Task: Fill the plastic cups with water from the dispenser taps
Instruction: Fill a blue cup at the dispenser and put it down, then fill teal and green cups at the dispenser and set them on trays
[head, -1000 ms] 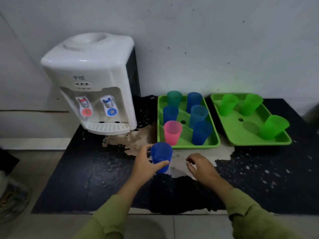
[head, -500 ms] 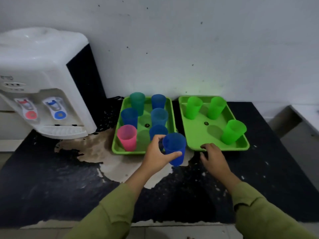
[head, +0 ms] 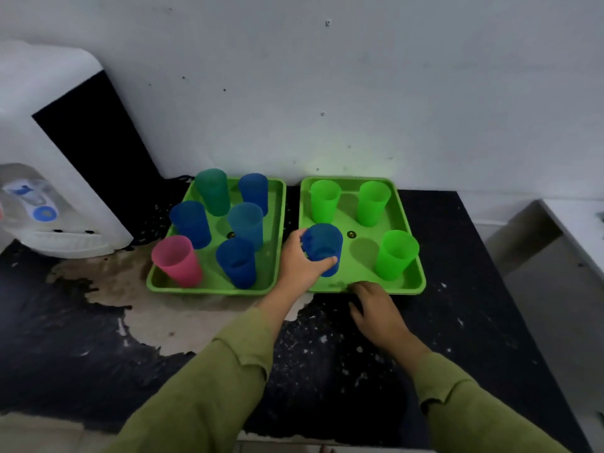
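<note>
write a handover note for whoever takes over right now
Left hand grips the blue cup at the near-left of the right tray; set down or not, unclear.
Right hand open, fingers at that tray's near rim.
Three green cups stand in it; six cups in the left tray.
Water levels cannot be seen.
Next: release it, then take another cup to the dispenser.

We see a black, speckled counter (head: 457, 322), its coating worn away to a pale, stained patch (head: 157, 308) left of centre. A white dispenser (head: 65, 178) stands on it at the far left. Beside that sit the left tray (head: 209, 291) and right tray (head: 408, 291), both green, a narrow gap between them.
</note>
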Action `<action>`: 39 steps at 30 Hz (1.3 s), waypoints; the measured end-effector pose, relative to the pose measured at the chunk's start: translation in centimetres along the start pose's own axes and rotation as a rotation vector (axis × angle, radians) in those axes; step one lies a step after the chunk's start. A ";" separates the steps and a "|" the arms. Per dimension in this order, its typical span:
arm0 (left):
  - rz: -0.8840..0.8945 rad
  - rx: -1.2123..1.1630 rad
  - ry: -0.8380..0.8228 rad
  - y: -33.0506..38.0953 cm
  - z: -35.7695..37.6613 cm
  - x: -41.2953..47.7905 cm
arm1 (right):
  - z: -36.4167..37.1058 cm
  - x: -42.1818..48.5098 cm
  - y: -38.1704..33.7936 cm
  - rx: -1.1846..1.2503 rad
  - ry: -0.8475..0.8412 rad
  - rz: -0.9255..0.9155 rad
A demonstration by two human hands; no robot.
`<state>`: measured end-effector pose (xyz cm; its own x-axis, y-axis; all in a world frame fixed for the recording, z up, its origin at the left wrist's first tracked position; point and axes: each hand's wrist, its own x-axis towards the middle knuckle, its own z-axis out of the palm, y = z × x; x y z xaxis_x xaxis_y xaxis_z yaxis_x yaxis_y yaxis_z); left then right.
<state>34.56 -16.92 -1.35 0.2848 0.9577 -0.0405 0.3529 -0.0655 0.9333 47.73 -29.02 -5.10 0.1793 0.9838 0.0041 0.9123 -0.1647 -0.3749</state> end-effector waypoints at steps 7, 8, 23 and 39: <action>-0.098 0.110 0.019 -1.0 2.8 1.5 | -0.1 -0.2 1.6 0.060 -0.027 -0.058; -0.102 0.118 0.021 -1.1 2.9 1.6 | -0.2 -0.1 1.8 0.067 -0.026 -0.065; 0.028 0.371 0.007 -2.7 2.4 0.0 | -0.9 -0.3 5.3 0.314 0.468 0.316; 0.144 0.538 -0.021 -4.6 -0.9 -3.8 | -1.9 4.8 6.1 0.620 0.465 0.557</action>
<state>31.07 -20.04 -5.19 0.3796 0.9231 0.0620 0.7128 -0.3345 0.6164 54.80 -25.46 -5.63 0.7793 0.6266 -0.0048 0.3181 -0.4022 -0.8585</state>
